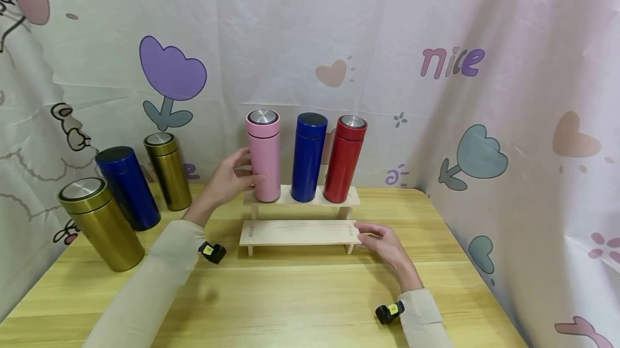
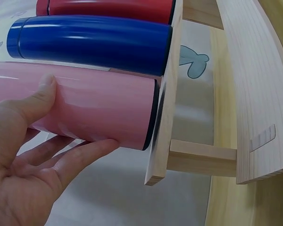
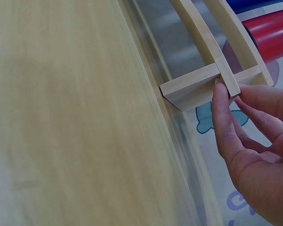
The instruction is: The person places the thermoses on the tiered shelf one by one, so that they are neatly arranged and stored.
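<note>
holding in left hand (image 1: 230,176) the pink bottle (image 1: 267,160), upright on upper shelf (image 1: 352,196), between thumb and fingers; with right hand (image 1: 385,243), pinching lower shelf (image 1: 297,233) at its right end.

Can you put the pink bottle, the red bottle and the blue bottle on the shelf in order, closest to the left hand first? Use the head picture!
1. Pink bottle: the left hand holds it, at the left end of the upper shelf.
2. Blue bottle: in the middle.
3. Red bottle: at the right end, farthest away.
</note>
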